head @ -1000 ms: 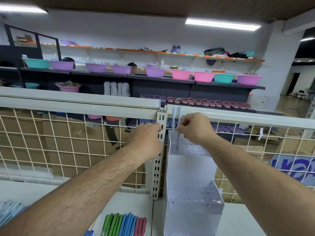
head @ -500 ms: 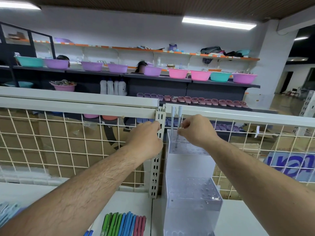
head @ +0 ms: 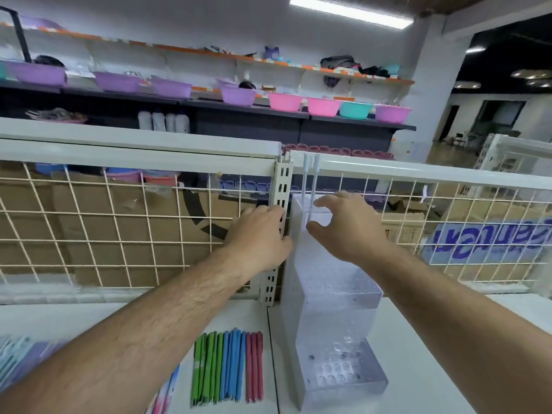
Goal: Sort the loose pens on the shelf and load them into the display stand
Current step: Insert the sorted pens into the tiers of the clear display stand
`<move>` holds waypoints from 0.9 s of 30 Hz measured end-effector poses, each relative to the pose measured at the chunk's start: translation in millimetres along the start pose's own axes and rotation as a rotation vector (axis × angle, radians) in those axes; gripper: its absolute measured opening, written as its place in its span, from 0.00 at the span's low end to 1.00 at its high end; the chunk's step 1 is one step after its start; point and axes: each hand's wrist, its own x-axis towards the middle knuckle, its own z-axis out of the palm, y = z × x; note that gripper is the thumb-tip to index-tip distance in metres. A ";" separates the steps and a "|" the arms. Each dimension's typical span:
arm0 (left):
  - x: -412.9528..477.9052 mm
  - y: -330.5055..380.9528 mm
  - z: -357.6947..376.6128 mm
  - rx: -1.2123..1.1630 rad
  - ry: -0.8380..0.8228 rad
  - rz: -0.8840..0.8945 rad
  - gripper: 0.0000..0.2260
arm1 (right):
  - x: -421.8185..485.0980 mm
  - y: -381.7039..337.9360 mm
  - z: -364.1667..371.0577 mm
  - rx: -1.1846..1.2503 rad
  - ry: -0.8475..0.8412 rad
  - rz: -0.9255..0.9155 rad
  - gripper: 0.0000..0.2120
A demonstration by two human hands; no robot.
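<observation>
A clear stepped acrylic display stand sits on the white shelf against the wire grid. Two white pens stand upright in its top tier. My right hand hovers just right of them, fingers spread and relaxed, holding nothing. My left hand rests against the stand's left side, beside the slotted upright post, fingers fairly straight. Loose pens lie in a sorted row on the shelf below: green, blue and red.
A white wire grid back panel with a top rail runs behind the shelf, cardboard boxes behind it. Pink and blue packets lie at the front left. Far shelves hold coloured plastic basins.
My right hand has let go of the white pens and opened, moving down and right. My left hand has slid down the post to the stand's side. The view has tilted downward.
</observation>
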 end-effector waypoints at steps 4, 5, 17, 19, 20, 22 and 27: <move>-22.3 -11.0 2.8 -0.006 -0.048 0.004 0.24 | -27.7 -12.7 8.2 -0.006 -0.001 -0.023 0.24; -31.3 -13.0 3.2 -0.013 -0.062 -0.004 0.26 | -36.6 -16.8 11.2 -0.003 -0.020 -0.029 0.24; -180.6 -34.5 0.9 0.095 -0.160 -0.154 0.27 | -154.1 -59.3 32.6 0.107 -0.200 -0.137 0.27; -205.9 -42.8 1.2 0.101 -0.187 -0.202 0.29 | -172.4 -69.8 36.0 0.147 -0.226 -0.160 0.26; -217.4 -47.3 1.1 0.102 -0.194 -0.224 0.30 | -179.6 -75.9 37.9 0.165 -0.235 -0.172 0.26; -237.6 -57.6 -0.7 0.103 -0.208 -0.255 0.30 | -192.7 -90.0 40.9 0.199 -0.260 -0.189 0.27; -270.9 -81.9 -10.6 0.114 -0.215 -0.311 0.30 | -210.7 -123.7 43.3 0.223 -0.310 -0.242 0.28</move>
